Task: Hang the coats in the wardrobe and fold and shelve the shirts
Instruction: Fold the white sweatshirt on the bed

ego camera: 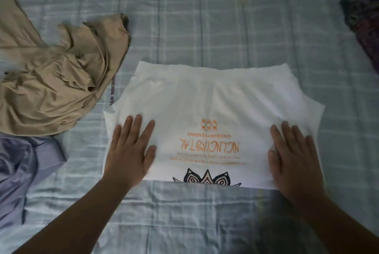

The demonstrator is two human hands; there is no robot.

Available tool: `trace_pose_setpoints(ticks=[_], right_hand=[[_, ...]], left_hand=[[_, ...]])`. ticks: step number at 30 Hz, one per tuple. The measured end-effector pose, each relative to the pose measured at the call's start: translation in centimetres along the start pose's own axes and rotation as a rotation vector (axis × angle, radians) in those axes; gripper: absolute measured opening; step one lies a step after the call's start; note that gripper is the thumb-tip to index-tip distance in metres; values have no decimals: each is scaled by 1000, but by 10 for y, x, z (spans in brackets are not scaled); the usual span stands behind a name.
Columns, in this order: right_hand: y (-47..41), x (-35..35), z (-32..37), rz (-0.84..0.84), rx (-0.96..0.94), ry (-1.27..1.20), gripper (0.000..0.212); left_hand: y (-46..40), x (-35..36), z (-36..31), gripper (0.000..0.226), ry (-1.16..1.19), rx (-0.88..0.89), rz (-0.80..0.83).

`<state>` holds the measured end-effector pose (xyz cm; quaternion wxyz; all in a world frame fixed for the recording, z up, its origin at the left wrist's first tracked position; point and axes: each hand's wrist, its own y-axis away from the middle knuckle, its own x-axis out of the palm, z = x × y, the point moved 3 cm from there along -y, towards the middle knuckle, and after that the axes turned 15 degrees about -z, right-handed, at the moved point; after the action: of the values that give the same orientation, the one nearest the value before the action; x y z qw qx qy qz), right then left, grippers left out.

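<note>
The white shirt is lying partly folded in the middle of the bed, its orange lettering and black flower print facing up and reading upside down from where the person is standing. The left hand is pressing flat on the shirt's left part and the right hand on its right, each grip released with the fingers straight and grasping nothing. A crumpled tan garment and a lilac garment are lying to the left, and a dark patterned garment is sitting at the far right edge.
</note>
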<state>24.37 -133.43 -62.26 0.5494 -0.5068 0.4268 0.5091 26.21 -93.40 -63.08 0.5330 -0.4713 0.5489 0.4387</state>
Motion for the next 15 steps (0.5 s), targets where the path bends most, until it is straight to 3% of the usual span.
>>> trace_pose_setpoints(ticks=[3, 7, 12, 15], right_hand=[[-3, -5, 2, -14, 8, -66, 59], [9, -29, -12, -117, 222, -199, 57], [36, -35, -35, -206, 672, -380, 69], [42, -33, -40, -173, 876, -434, 62]], left_hand=[[1, -5, -4, 63, 11, -28, -12], [-8, -30, -37, 61, 136, 20, -43], [-56, -40, -161, 56, 362, 298, -89], [-87, -30, -239, 58, 430, 353, -53]])
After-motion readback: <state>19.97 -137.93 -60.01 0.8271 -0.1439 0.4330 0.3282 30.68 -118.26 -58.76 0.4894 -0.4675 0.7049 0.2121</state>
